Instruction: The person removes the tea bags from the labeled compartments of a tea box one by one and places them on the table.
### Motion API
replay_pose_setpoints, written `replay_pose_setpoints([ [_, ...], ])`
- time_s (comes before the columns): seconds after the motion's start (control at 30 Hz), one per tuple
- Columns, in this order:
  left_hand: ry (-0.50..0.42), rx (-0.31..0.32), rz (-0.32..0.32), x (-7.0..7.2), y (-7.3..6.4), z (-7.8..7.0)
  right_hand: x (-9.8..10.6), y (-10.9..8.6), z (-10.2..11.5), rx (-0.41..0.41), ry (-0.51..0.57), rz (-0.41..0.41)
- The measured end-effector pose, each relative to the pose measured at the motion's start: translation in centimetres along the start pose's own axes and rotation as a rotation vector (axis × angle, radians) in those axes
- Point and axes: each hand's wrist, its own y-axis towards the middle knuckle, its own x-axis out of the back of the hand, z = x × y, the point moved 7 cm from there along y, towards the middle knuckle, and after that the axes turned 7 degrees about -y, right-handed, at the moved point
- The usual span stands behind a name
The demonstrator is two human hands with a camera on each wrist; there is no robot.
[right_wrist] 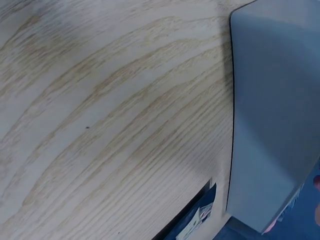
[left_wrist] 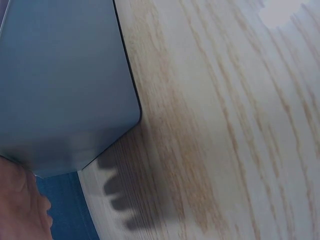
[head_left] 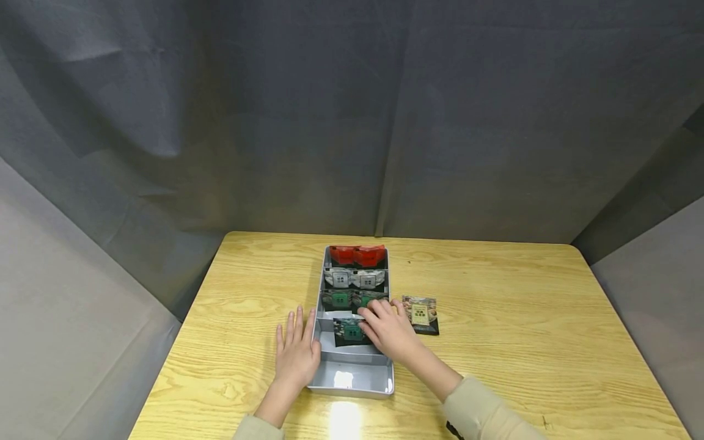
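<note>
A grey compartment box [head_left: 352, 392] stands upright on the table, divided by crosswise walls. My left hand [head_left: 297, 360] lies along its left side with fingers straight and spread, thumb at the rim; part of this hand [left_wrist: 20, 200] shows beside the box wall [left_wrist: 65, 70]. My right hand [head_left: 392, 330] reaches over the right rim, its fingers bent and pinching the upper right of a dark green packet [head_left: 351, 332] in the fourth compartment from the back. Its fingers partly cover the green-labelled packets [head_left: 337, 299] in the third compartment.
Red packets [head_left: 354, 255] fill the back compartment, with white-labelled packets [head_left: 341, 280] in the one before it. A packet with a yellow label [head_left: 420, 315] lies on the table [head_left: 511, 342] just right of the box. Grey curtains [head_left: 467, 122] surround the table's back and sides.
</note>
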Motion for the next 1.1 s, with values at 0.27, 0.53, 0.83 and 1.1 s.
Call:
replay_pose_setpoints([
  [0.27,-0.004,-0.001,-0.002,0.0,0.0,-0.1,-0.8,0.1,0.6,-0.013,-0.054,0.061],
  [0.53,0.007,-0.001,0.001,0.0,0.0,0.0,-1.0,0.2,0.8,-0.020,-0.094,0.050],
  [0.83,0.002,-0.003,-0.001,0.1,0.0,-0.1,-1.1,0.1,1.4,-0.014,-0.088,0.075],
  [1.1,-0.001,-0.010,-0.011,0.0,0.0,-0.1,-0.4,0.1,1.5,-0.032,-0.030,0.050],
])
